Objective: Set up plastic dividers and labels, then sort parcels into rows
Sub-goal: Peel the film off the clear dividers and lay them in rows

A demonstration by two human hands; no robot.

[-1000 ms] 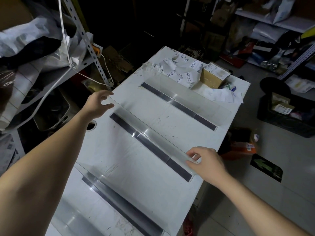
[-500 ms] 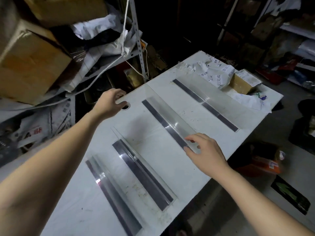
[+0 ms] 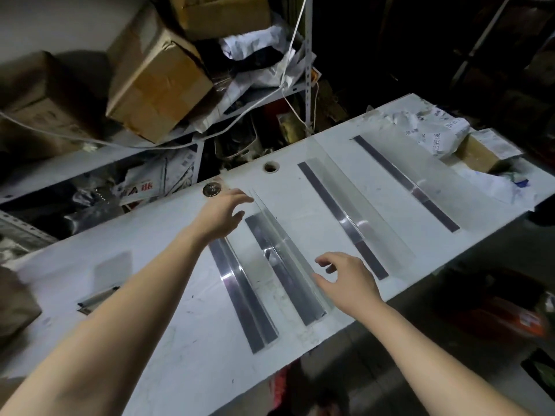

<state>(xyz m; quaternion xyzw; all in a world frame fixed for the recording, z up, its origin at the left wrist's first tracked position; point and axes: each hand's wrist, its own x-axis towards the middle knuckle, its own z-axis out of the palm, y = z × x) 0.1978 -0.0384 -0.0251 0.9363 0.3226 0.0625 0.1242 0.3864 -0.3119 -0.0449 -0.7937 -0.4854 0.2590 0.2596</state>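
Four clear plastic dividers (image 3: pixel 354 226) lie in slanted rows across the white table (image 3: pixel 180 295) at mid-frame. The left hand (image 3: pixel 222 217) and right hand (image 3: pixel 351 283) hover loose-fingered, grasping nothing, at the far and near ends of the second divider (image 3: pixel 279 256) from the left.

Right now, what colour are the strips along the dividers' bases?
Strips are dark grey, glossy in spots; head view shows them best.

Four clear dividers (image 3: pixel 279 265) stand as low walls across the bench (image 3: pixel 168 340), leaving bare lanes between them where a hand could pass (the lane between the two leftmost is the narrowest). Crumpled paper (image 3: pixel 432 127) and a small cardboard box (image 3: pixel 480 151) block the right end. Along the far edge, shelf boxes (image 3: pixel 156 76) and a hanging white cable (image 3: pixel 295 34) crowd in above.
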